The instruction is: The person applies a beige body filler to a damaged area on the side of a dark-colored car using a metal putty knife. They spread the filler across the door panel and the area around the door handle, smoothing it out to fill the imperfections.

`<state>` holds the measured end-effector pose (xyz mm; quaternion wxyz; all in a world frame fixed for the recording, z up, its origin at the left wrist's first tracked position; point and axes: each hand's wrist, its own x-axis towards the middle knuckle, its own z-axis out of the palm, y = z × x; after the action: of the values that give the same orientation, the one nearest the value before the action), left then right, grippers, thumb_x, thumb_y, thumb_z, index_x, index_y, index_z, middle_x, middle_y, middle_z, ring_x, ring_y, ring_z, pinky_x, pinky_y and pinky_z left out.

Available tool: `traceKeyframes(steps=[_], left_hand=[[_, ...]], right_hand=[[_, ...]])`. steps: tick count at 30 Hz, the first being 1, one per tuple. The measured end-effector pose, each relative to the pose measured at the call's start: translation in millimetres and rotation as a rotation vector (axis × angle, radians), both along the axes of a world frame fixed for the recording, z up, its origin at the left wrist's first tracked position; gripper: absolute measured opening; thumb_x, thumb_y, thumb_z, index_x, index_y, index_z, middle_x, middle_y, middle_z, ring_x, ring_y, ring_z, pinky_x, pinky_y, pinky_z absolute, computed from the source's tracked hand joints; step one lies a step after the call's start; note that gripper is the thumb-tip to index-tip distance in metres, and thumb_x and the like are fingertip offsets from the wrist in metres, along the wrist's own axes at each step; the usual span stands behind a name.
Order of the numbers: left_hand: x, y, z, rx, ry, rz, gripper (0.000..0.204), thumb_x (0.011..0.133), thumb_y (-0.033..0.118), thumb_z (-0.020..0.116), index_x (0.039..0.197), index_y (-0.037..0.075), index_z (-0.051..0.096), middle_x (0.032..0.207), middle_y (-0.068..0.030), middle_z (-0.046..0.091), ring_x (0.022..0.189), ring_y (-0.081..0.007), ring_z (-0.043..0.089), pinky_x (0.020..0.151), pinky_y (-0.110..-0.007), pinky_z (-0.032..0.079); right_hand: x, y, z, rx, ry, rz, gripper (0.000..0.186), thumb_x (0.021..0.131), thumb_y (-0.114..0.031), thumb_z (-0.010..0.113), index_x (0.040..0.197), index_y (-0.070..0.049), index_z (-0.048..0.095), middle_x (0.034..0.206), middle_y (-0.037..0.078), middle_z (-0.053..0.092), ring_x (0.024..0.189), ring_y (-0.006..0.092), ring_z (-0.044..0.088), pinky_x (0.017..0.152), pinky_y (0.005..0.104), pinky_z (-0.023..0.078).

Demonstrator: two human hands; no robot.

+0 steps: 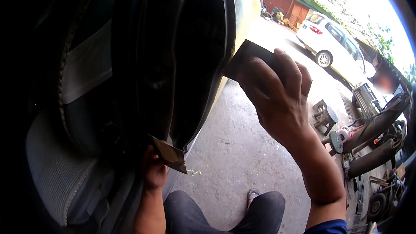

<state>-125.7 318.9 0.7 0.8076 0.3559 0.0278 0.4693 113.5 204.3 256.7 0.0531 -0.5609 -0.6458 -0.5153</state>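
Note:
My right hand is closed around a dark, flat, rectangular blade like a putty spreader. Its edge lies at the rim of the dark car body pillar, in the open doorway. Lower down, my left hand grips a thin plate with a tan, putty-like smear on its face. That plate is tilted, close to the bottom of the pillar. The left fingers are partly hidden behind it and in shadow. Beyond the pillar, the outer car panel looks pale yellowish in bright light.
A grey car seat and a seat belt are inside on the left. Concrete floor lies below. To the right stand a stool, dark cylinders and a loose wheel. A white car and a person are farther off.

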Motion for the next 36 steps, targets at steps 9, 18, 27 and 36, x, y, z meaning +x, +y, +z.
traceKeyframes(steps=[9,18,27,36], left_hand=[[0,1,-2,0.053,0.009,0.02,0.042,0.084,0.006,0.057,0.125,-0.001,0.052,0.122,-0.0165,0.054,0.103,-0.0195,0.06,0.084,-0.028,0.05],[2,-1,6,0.039,0.004,0.022,0.044,0.082,0.007,0.056,0.125,-0.001,0.051,0.122,-0.0174,0.054,0.105,-0.0204,0.058,0.09,-0.029,0.047],[2,-2,2,0.033,-0.002,0.052,0.045,0.082,0.008,0.057,0.127,0.001,0.05,0.123,-0.0177,0.055,0.109,-0.0213,0.057,0.094,-0.031,0.045],[2,-2,5,0.037,0.014,0.052,0.042,0.082,0.009,0.057,0.124,0.002,0.052,0.122,-0.0169,0.055,0.107,-0.0203,0.057,0.093,-0.031,0.045]], right_hand=[[2,-1,-13,-0.004,0.03,-0.005,0.028,0.077,-0.012,0.078,0.102,-0.022,0.074,0.135,0.001,0.047,0.132,0.0312,0.036,0.101,0.0472,0.031],[7,-1,-28,-0.039,0.07,0.009,0.037,0.076,-0.01,0.078,0.11,-0.024,0.071,0.139,0.002,0.043,0.133,0.0332,0.033,0.103,0.0477,0.031],[10,-7,-48,-0.083,0.119,-0.023,0.049,0.073,-0.007,0.078,0.116,-0.028,0.068,0.14,0.003,0.042,0.135,0.0336,0.032,0.103,0.0479,0.032],[12,-4,-61,-0.074,0.161,0.037,0.05,0.074,-0.007,0.078,0.118,-0.028,0.067,0.141,0.004,0.042,0.135,0.034,0.032,0.104,0.0477,0.033]])
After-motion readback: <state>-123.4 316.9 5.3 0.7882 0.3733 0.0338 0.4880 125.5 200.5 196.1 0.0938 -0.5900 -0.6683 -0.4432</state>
